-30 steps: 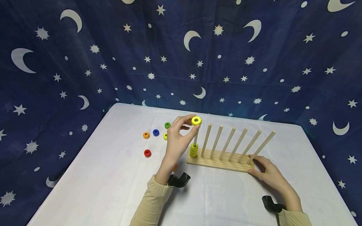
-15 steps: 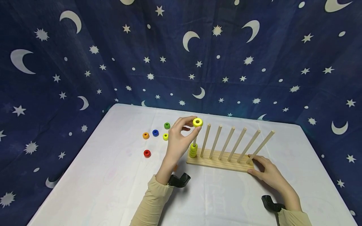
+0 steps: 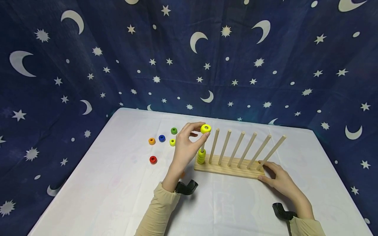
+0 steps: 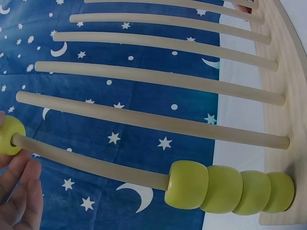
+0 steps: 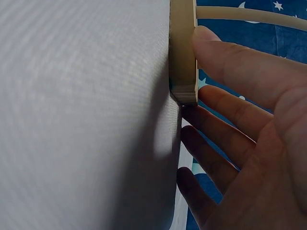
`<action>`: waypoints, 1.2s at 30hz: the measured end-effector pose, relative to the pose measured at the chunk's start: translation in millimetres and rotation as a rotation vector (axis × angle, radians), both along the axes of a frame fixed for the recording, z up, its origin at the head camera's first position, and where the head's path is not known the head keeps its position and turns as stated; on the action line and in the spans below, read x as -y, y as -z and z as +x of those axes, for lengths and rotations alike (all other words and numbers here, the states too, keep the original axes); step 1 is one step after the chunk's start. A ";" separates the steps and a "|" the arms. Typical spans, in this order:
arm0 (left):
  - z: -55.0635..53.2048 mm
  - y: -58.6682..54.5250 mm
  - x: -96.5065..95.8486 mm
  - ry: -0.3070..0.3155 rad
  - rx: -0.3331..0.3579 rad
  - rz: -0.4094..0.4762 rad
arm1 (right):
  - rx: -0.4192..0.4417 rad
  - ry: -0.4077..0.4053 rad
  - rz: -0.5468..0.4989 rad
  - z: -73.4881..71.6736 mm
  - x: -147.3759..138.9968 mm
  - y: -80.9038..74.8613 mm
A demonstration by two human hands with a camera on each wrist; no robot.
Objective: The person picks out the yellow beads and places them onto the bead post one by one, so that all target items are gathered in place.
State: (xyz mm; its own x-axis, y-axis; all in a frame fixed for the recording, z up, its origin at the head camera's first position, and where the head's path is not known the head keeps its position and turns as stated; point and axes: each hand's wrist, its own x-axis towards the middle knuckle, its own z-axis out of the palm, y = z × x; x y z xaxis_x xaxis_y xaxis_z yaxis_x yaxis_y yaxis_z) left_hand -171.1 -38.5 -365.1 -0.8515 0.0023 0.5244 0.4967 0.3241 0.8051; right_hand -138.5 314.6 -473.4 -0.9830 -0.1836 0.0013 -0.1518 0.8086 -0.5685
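In the head view my left hand (image 3: 185, 147) pinches a yellow bead (image 3: 205, 128) between thumb and fingers at the top of the leftmost peg. The left wrist view shows the peg's tip (image 4: 15, 139) at the hole of this bead. Lower on the same peg sits a stack of several yellow-green beads (image 4: 225, 189), down at the base. The wooden peg stand (image 3: 230, 168) has a row of upright pegs; the others carry no beads. My right hand (image 3: 279, 180) holds the right end of the base, thumb on the front edge (image 5: 183, 57) and fingers toward the back.
Loose beads lie left of the stand on the white table (image 3: 97, 190): green (image 3: 174, 130), blue (image 3: 161, 138), orange (image 3: 152, 141), yellow (image 3: 172, 142) and red (image 3: 153, 160). Another orange bead (image 3: 182, 175) is partly hidden by my left wrist. A dark-blue starry cloth (image 3: 177, 49) hangs behind.
The yellow bead in my left hand has shifted slightly down at the tip of the leftmost peg, and its hole now looks filled. My right hand stays on the base.
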 end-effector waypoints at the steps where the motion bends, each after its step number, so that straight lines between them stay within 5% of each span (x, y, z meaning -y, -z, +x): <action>1: -0.1 0.0 0.1 0.000 -0.003 -0.001 | -0.001 0.000 0.000 -0.1 -0.1 0.2; 20: 4.1 -5.2 5.9 -0.009 -0.020 0.008 | -0.001 -0.003 0.004 -0.7 -0.7 2.3; 36: -2.6 1.2 19.3 -0.039 -0.006 0.055 | 0.012 0.008 0.007 -0.5 0.2 0.2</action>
State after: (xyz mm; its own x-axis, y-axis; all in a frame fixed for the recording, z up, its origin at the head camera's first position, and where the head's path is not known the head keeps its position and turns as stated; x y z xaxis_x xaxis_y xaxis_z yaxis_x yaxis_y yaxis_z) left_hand -173.6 -57.8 -366.3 -0.8470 -0.0600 0.5281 0.4897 0.2983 0.8193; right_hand -139.0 314.5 -473.6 -0.9843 -0.1760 -0.0114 -0.1389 0.8135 -0.5647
